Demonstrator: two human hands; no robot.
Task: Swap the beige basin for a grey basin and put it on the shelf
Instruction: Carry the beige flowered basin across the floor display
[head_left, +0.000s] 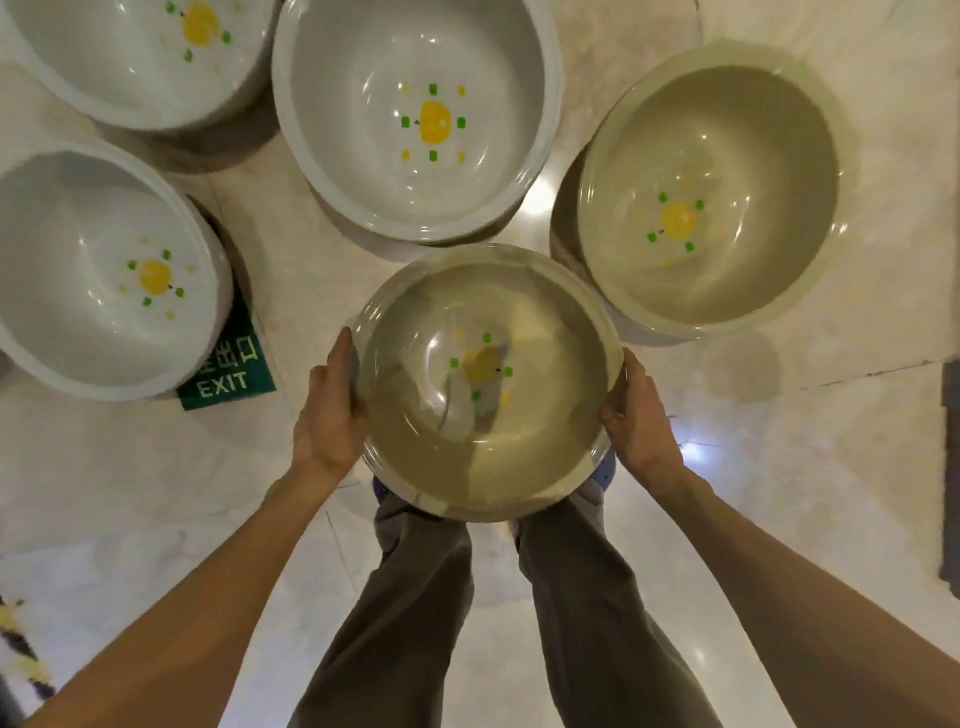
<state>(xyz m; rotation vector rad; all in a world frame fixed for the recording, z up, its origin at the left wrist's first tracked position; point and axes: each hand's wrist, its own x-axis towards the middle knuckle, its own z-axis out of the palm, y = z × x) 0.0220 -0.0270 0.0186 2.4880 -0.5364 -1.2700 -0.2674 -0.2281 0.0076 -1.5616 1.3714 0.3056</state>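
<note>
I hold a beige basin (488, 457) in front of me above the floor, over my legs. My left hand (330, 415) grips its left rim and my right hand (639, 421) grips its right rim. A yellow and green flower print shows at its bottom. A second beige basin (727, 130) stands on the floor to the right. Three grey basins stand on the floor: one straight ahead (363, 62), one at the left (62, 218), one at the top left (104, 67). No shelf is in view.
The floor is pale glossy marble. A green EXIT sign (228, 382) lies on the floor, partly under the left grey basin. A dark edge (950, 467) runs along the far right. My trousered legs (415, 597) stand below the held basin.
</note>
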